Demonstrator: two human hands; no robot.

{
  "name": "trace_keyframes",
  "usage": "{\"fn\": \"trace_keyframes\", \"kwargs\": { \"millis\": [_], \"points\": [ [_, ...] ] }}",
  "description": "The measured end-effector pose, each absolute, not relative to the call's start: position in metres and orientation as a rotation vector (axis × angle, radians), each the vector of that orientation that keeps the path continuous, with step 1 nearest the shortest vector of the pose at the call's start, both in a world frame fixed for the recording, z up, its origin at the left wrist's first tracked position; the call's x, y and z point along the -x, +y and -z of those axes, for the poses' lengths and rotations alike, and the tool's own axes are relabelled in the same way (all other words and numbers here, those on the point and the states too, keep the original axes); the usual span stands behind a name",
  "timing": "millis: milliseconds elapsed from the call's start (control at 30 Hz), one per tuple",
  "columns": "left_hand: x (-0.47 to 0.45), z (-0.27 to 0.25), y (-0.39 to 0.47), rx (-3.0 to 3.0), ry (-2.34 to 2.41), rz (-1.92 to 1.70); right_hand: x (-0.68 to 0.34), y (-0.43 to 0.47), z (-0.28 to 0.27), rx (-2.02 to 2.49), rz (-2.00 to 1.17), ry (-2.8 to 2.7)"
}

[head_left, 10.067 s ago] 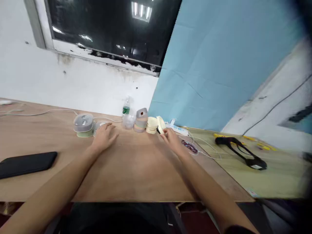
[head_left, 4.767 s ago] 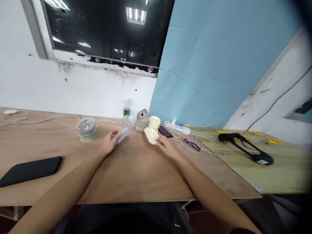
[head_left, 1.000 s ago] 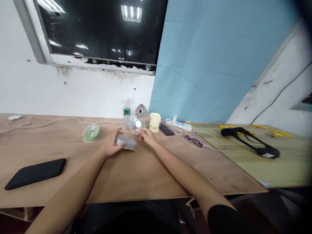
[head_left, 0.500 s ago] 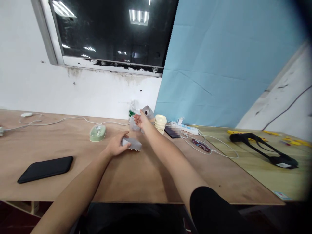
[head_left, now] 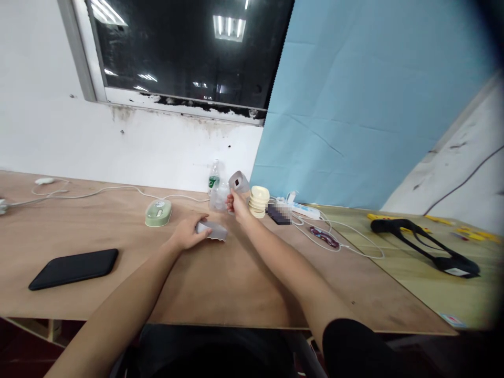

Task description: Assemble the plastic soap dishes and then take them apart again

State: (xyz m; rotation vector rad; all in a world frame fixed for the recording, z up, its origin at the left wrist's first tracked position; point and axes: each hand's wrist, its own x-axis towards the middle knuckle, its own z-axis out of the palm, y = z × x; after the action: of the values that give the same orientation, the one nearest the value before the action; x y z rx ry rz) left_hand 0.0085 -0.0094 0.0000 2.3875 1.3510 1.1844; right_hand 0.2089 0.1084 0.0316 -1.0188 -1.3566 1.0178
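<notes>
My left hand (head_left: 189, 232) lies low over the table, thumb and fingers closed around a small frosted, translucent plastic piece (head_left: 212, 231) with a wavy front edge. Farther back, my right hand (head_left: 238, 206) is curled, thumb up, against a tilted grey translucent container (head_left: 240, 181) with a dark square mark. What those fingers grip is hidden. Clear plastic containers (head_left: 218, 197) stand just left of the right hand, in front of a clear bottle (head_left: 213, 176) with a green label. Close to its right side is a stack of cream bowls (head_left: 259, 199).
A green lidded box (head_left: 158, 212) and a black phone-like slab (head_left: 74, 269) lie to the left. At right are a dark phone (head_left: 279, 213), a white power strip (head_left: 305, 210), looping cables, a dark red coiled item (head_left: 324, 237) and a black strap frame (head_left: 425, 247).
My right hand has moved slightly right and down, and its fingers have curled in from a more open pose. The left hand stays on the frosted piece.
</notes>
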Motion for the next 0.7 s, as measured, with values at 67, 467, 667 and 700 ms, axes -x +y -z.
{"fn": "trace_keyframes", "kwargs": {
  "millis": [67,467,667,700],
  "points": [
    [-0.009,0.002,-0.008,-2.358,1.357,-1.217,-0.224,0.089,-0.009,1.044,-1.007,-1.415],
    [-0.014,0.007,0.0,-1.901,1.373,-1.411,-0.252,0.035,0.03,1.09,-0.389,-2.06],
    [-0.019,0.01,-0.003,-1.878,1.074,-1.053,-0.255,0.032,0.022,1.062,-0.375,-1.952],
    [-0.021,0.01,-0.005,-1.867,1.025,-0.992,-0.257,0.032,0.021,1.034,-0.368,-1.955]
  ]
}}
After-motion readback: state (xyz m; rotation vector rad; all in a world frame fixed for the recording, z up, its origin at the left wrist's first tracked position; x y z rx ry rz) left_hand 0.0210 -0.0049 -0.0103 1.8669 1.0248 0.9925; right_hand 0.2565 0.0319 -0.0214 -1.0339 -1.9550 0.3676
